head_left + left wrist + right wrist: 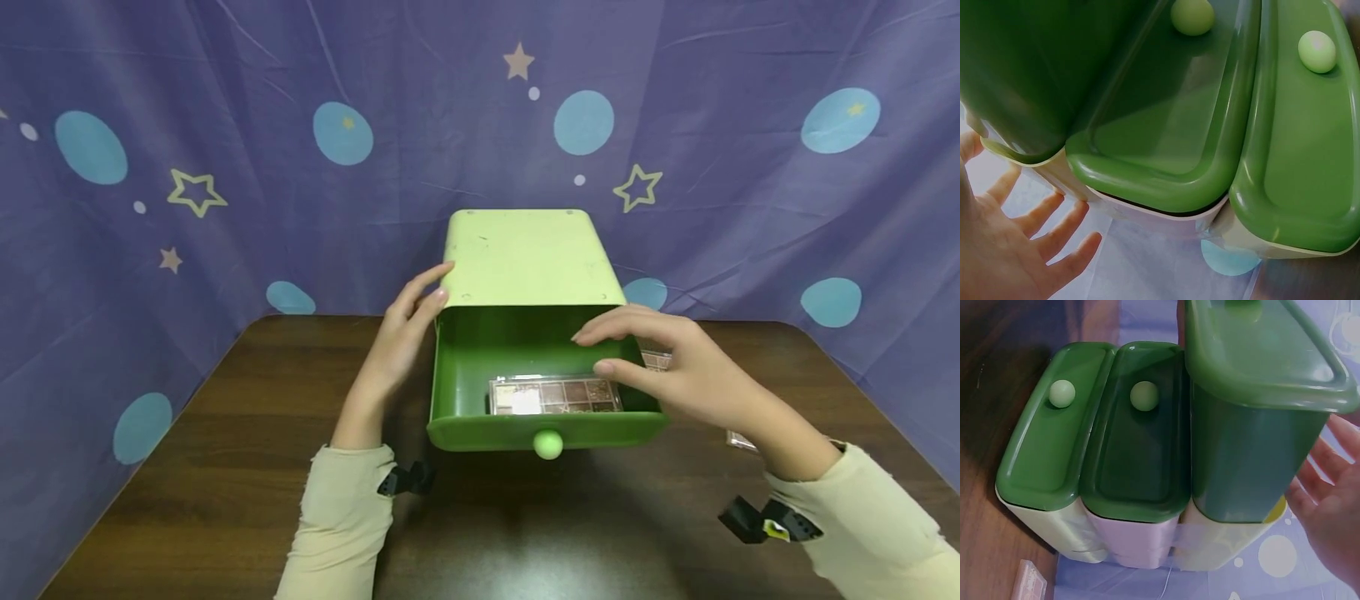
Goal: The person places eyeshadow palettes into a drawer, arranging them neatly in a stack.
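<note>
A small cabinet with a pale yellow-green top (528,258) stands on the table, its green top drawer (480,433) pulled out. Inside that drawer, against the front wall, lies an eyeshadow palette (558,397) with brown and light pans. My left hand (393,342) touches the cabinet's upper left side with extended fingers. Over the drawer's right side hovers my right hand (678,367), thumb and fingers apart, holding nothing. Both wrist views show two lower drawers pushed in, the middle one (1135,456) and the bottom one (1044,450), each with a round knob.
Right of the cabinet, partly hidden by my right hand and arm, lie a palette (657,360) and another flat case (741,440). The dark wooden table (225,483) meets a purple curtain (420,100) with stars and blue spots behind.
</note>
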`<state>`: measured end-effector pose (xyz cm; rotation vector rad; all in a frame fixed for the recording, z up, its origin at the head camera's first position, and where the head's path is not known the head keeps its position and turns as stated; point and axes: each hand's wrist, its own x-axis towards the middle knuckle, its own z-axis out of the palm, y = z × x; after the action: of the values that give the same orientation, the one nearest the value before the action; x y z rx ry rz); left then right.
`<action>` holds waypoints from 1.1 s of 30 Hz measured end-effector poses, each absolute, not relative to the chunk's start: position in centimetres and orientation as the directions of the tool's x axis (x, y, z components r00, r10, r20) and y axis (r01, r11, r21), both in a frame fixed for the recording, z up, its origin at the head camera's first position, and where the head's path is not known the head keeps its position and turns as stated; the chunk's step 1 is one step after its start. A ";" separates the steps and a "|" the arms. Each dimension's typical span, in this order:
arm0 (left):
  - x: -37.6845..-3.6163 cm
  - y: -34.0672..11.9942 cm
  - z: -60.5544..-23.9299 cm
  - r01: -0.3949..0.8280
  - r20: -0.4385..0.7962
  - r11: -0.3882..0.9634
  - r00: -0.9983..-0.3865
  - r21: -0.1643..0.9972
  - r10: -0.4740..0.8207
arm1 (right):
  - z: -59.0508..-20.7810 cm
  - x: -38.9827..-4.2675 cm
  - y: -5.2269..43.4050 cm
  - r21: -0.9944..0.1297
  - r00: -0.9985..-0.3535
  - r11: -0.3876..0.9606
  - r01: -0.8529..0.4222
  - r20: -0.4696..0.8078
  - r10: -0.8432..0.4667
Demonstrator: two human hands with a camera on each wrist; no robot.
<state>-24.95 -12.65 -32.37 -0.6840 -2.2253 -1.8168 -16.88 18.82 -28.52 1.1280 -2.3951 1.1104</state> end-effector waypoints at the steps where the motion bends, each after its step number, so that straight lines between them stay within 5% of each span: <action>1: -24.9 -12.6 -32.4 0.462 0.424 0.143 -0.876 0.875 0.231 | -28.5 -16.6 19.0 -0.531 -0.657 0.394 -0.751 0.538 -0.528; 7: -24.9 -12.6 -32.4 0.464 0.426 0.148 -0.875 0.873 0.232 | -28.8 -15.4 20.3 -0.509 -0.621 0.356 -0.784 0.620 -0.479; 33: -25.0 -12.5 -32.3 0.460 0.422 0.159 -0.878 0.873 0.227 | -31.9 -12.5 30.7 -0.616 -0.815 0.576 -0.538 0.555 -0.167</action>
<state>-24.99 -12.52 -32.30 -0.6739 -2.2373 -1.7991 -12.51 30.69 -31.85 0.5659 -2.3692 1.1370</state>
